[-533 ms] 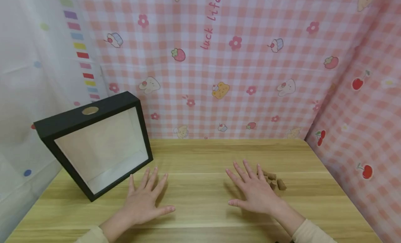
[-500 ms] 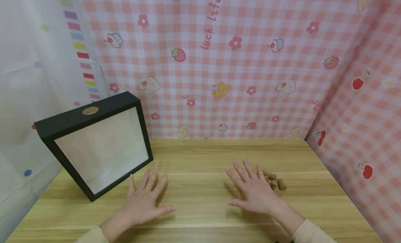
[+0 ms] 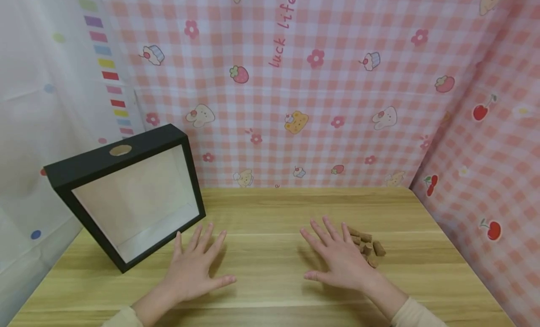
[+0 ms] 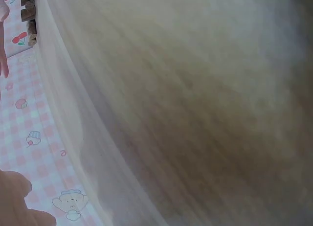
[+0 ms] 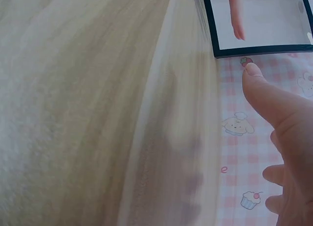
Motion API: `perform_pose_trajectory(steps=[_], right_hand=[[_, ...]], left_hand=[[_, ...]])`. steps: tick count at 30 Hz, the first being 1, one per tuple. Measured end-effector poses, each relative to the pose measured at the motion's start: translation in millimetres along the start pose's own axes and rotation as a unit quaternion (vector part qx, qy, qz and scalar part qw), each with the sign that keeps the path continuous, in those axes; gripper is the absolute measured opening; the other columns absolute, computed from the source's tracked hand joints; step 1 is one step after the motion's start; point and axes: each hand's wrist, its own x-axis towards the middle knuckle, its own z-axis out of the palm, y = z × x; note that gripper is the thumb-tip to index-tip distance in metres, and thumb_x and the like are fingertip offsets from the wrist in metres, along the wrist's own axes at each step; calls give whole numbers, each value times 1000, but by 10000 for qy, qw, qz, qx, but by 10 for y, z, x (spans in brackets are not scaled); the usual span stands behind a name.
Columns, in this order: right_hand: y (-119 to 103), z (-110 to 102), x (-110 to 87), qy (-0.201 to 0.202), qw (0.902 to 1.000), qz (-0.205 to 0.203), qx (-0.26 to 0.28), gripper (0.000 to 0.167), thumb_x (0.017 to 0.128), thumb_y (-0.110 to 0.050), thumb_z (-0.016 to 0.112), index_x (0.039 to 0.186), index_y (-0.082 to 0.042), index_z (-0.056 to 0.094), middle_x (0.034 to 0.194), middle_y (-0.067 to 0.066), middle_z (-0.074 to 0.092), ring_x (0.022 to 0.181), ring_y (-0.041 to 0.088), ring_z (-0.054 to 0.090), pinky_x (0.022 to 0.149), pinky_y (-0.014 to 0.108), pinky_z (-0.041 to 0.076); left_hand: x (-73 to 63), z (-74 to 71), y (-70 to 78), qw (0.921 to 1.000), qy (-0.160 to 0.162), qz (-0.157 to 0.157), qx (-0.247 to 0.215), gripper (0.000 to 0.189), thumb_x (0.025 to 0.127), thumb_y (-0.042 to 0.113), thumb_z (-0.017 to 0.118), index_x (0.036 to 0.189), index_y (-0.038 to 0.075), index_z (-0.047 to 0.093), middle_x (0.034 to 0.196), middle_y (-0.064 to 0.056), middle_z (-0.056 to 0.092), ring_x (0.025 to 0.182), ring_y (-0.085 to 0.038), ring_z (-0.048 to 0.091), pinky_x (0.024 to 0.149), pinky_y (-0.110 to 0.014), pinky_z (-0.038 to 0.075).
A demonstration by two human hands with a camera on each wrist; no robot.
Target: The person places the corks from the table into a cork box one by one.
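Observation:
My left hand (image 3: 190,273) is held palm down with its fingers spread, in front of a black-framed display box (image 3: 156,137). My right hand (image 3: 343,263), also palm down with fingers spread, is beside a small pile of brown cork-like stubs (image 3: 378,248) and partly hides them. Neither hand holds anything. The box stands upright at the left, with a clear front pane and a round hole (image 3: 120,150) in its top. In the right wrist view, the right thumb (image 5: 264,94) sticks out, and part of the box frame (image 5: 264,51) shows behind it.
Both hands are over a wood-grain table (image 3: 270,271). Pink checked cloth (image 3: 270,97) hangs behind it and along the right side. At the left hangs a white cloth (image 3: 25,130) with coloured dots, close behind the box.
My right hand has shifted slightly left, and more of the brown stubs show beside it. The left hand stays almost where it was; the box and stubs keep their places.

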Motion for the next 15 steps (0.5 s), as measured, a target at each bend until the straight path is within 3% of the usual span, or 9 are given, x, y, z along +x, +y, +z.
perform_pose_trajectory(steps=[6,15], right_hand=[[-5,29,-23,59,9999,48,123,94,80,-59,73,156,-17,34,157,17,29,144,46,19,104,74,10],[-4,-28,-139,594,9979,-3,240,92,78,-52,79,153,-14,41,151,16,42,141,41,31,107,67,21]], left_hand=[[-2,-9,13,9999,157,26,-14,97,80,78,57,152,15,42,155,-23,30,139,-49,28,101,-78,14],[-59,-122,-57,9980,501,220,-303,93,80,68,68,148,7,47,144,-25,46,124,-47,50,98,-68,35]])
